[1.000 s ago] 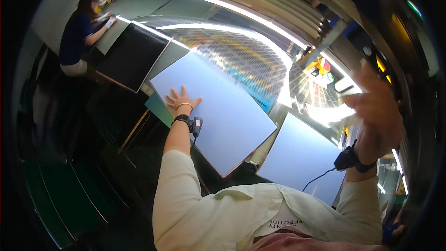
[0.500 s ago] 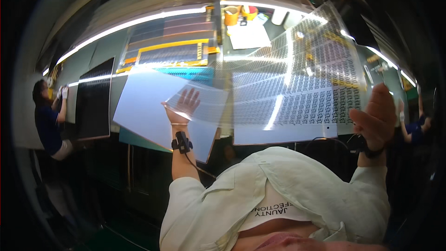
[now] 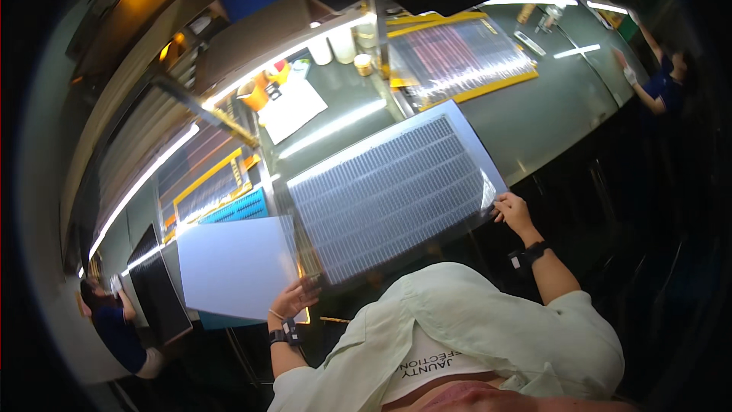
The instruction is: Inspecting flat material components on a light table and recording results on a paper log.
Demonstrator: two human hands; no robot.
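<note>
A clear film sheet (image 3: 385,194) printed with rows of small dark marks lies over a pale panel (image 3: 467,126), whose bare margin shows at the far and right sides. My right hand (image 3: 515,212) pinches the sheet at its near right corner, where the film bends and shines. At the near left corner my left hand (image 3: 296,297) has its fingers closed at the film's edge; the fingertips are partly blurred. Beside it, to the left, rests a second plain pale panel (image 3: 232,263).
A white paper (image 3: 293,112) and orange tape rolls (image 3: 252,97) are on the bench behind. Yellow-edged frames (image 3: 465,53) lie further back. A dark panel (image 3: 158,290) leans at left. Co-workers (image 3: 118,328) stand at the far left and far right.
The printed film has come down from a raised, tilted position to lie over the panel. My left hand has moved from flat under the film to its near corner; my view has turned right.
</note>
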